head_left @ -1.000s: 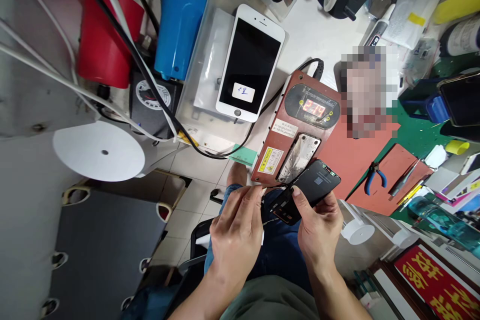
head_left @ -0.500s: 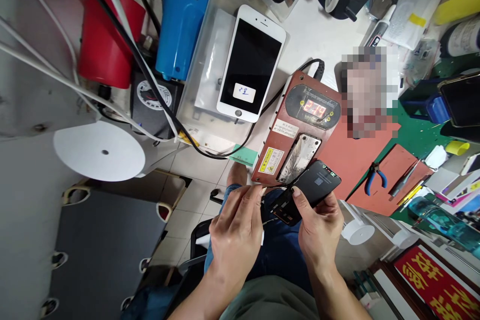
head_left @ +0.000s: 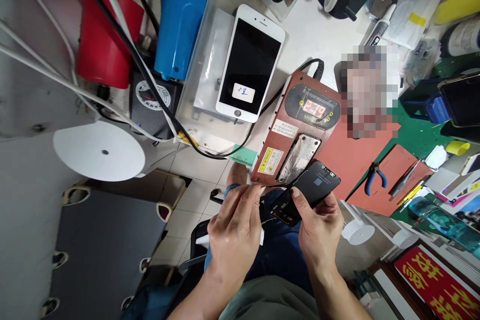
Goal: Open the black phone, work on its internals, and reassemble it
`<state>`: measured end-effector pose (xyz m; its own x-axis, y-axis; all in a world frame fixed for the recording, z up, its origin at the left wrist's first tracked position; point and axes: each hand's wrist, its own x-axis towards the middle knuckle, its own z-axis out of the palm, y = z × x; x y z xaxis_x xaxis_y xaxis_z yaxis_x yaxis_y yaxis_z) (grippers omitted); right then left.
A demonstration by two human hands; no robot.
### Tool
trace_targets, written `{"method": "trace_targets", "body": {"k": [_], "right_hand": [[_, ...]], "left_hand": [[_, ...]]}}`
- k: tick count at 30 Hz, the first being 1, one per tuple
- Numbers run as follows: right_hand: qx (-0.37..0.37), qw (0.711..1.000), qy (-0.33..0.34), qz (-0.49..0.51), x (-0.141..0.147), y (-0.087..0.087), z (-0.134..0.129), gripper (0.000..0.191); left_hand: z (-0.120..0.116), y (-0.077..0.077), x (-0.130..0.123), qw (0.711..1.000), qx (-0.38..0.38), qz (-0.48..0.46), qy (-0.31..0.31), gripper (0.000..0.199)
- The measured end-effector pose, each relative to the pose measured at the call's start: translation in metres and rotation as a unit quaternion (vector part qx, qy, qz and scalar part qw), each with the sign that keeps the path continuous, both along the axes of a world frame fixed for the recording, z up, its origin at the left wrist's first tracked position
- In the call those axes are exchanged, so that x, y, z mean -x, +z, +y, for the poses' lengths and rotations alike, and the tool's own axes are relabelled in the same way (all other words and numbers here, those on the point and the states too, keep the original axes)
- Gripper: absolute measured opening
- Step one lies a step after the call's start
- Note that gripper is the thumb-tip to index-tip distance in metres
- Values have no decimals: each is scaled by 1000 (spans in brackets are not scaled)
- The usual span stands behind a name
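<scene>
My right hand [head_left: 318, 230] grips a black phone screen part [head_left: 315, 185], its thumb on the dark back face and the fingers behind it. My left hand [head_left: 238, 222] is closed in a pinch just left of that part; a thin dark strip shows by its fingertips, too small to make out. The screen part overlaps the lower end of a brown heating device [head_left: 275, 135], which has a lit red display and a metal plate [head_left: 300, 157]. A white phone [head_left: 253, 60] with a small label lies up and left of the device.
A clear plastic box [head_left: 191, 100] is under the white phone. Black and white cables cross at the left. Blue pliers [head_left: 375, 178] and tweezers [head_left: 403, 180] lie on an orange mat [head_left: 363, 160]. A red cup-like object [head_left: 107, 35] stands upper left.
</scene>
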<state>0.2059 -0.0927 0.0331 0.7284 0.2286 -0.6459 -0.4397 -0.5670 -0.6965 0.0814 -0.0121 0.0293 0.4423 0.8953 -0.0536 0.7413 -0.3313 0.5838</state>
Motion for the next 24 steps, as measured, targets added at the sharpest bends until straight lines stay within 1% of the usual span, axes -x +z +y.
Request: {"method": "trace_targets", "body": {"k": [3,7,8,12,17,21,24], "right_hand": [[1,1000,2,0,-1,0,0,43],[8,1000,-13,-26,-4,-1,-1,42],[9,999,-17,-34,-5,-1,-1,42],[0,999,-24,-38,-5,-3,-3,43],[-2,999,-25,-38,-5,-8,-8,41],[-13,999,-38,-29,-7,-11,-13,41],[-15,999,-47,-15,-11,-10,-18,42]], "left_hand": [[1,-1,2,1000,0,-1,4,14],[2,0,5,998,-10,12,54,14],[3,1,6,998,-11,15,58,15],[1,2,4,999,0,7,31,17],[-1,1,4,999,3,-6,51,15],[2,2,7,996,25,-39,81,16],[5,6,11,989,70,-60,112,12]]}}
